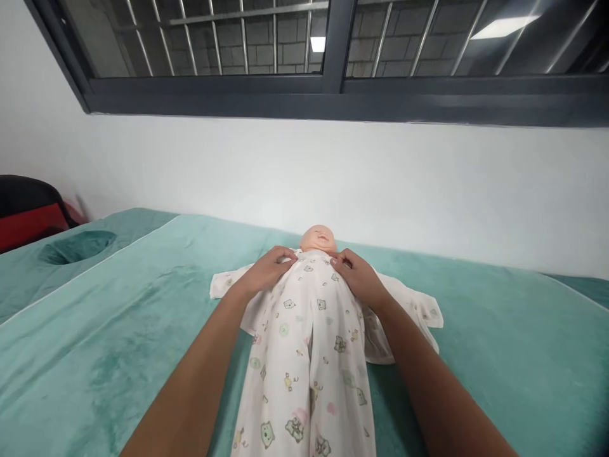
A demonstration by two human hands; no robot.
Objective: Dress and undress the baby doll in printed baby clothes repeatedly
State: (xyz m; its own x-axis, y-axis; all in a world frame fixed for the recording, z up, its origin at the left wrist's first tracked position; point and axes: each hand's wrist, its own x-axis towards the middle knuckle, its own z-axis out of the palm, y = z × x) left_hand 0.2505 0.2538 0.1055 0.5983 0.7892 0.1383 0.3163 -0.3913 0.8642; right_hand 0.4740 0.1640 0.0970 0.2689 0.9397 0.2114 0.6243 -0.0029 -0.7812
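A baby doll [318,238] lies on its back at the far side of the bed, only its head showing. White baby pants [304,355], printed with small bears, lie lengthwise over its body, the legs running toward me. Beneath them a white baby shirt [409,298] spreads its sleeves to both sides. At the upper left edge of the pants, just below the doll's neck, my left hand [271,270] pinches the fabric. My right hand [360,276] grips the opposite upper edge with thumb and fingers. The doll's limbs are hidden by cloth.
A teal plush cover [143,317] lies over the bed, with a round face hole [78,246] at the left. A white wall [304,171] and a barred window [209,57] stand behind. A black and red chair [31,209] is at the far left.
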